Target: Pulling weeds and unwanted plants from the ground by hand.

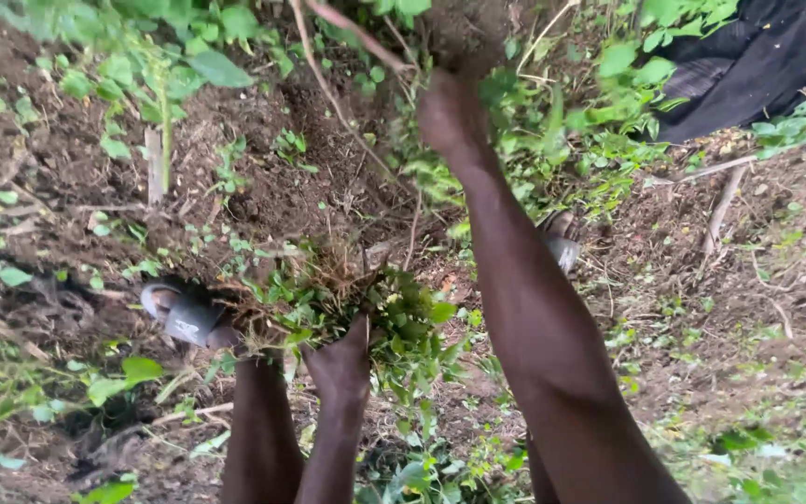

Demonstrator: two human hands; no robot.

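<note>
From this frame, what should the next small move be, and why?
Probably pull the right hand back toward the body. It is closed among the rooted green leafy weeds on the dark soil, while the left hand already grips a bunch of uprooted green weeds with brown roots.

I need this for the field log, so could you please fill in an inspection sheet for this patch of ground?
Surface: bare dark soil with scattered small weeds.
Job's things: bunch of pulled weeds, roots showing; leafy weeds standing in the soil.
Clutter: dry sticks; black sheet at the top right.
Hands: left hand grips the bunch; right hand reaches into the leafy weeds, blurred, grip unclear.
Cables: nothing seen.
Surroundings: grey sandal on a foot at left; another foot partly hidden behind the right arm.
</note>
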